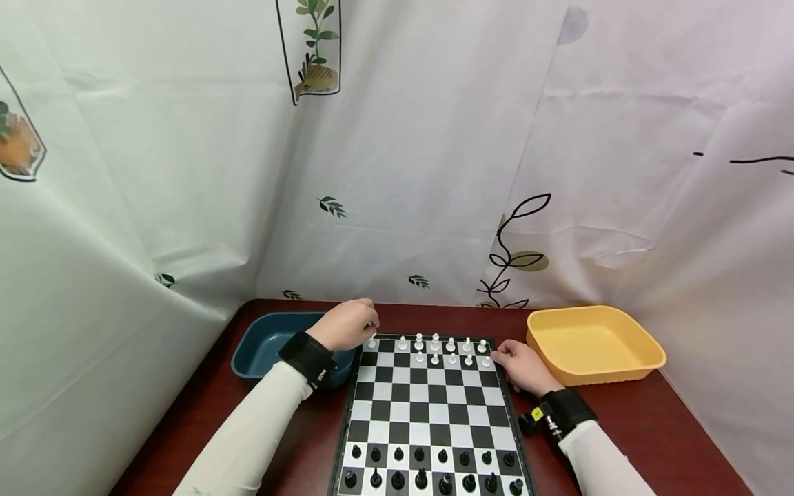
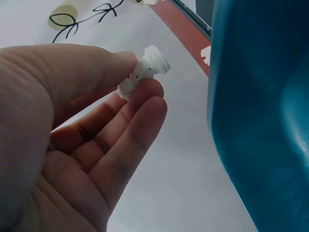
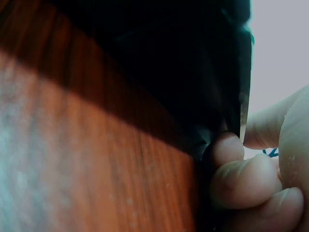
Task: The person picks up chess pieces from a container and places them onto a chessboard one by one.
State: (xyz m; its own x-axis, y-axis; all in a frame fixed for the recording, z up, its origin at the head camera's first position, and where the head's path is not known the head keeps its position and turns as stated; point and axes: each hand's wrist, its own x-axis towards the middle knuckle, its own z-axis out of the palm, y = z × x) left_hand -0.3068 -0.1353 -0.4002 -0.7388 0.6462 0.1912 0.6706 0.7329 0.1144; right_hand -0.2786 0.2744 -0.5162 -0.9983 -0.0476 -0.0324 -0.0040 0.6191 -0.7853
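- My left hand (image 1: 344, 325) pinches a white chess piece (image 2: 143, 72) between thumb and fingertips, over the chessboard's (image 1: 431, 413) 11 o'clock corner, just beside the blue tray (image 1: 263, 348).
- My right hand (image 1: 524, 367) rests at the board's 2 o'clock edge, fingers curled against the rim; I cannot tell whether it grips anything.
- A yellow tray (image 1: 594, 344) sits on the counter (image 1: 657, 427) at 3 o'clock of that hand.

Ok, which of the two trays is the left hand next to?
The blue tray, at the board's far left corner; the left hand pinches a white piece beside it. The yellow tray sits on the right.
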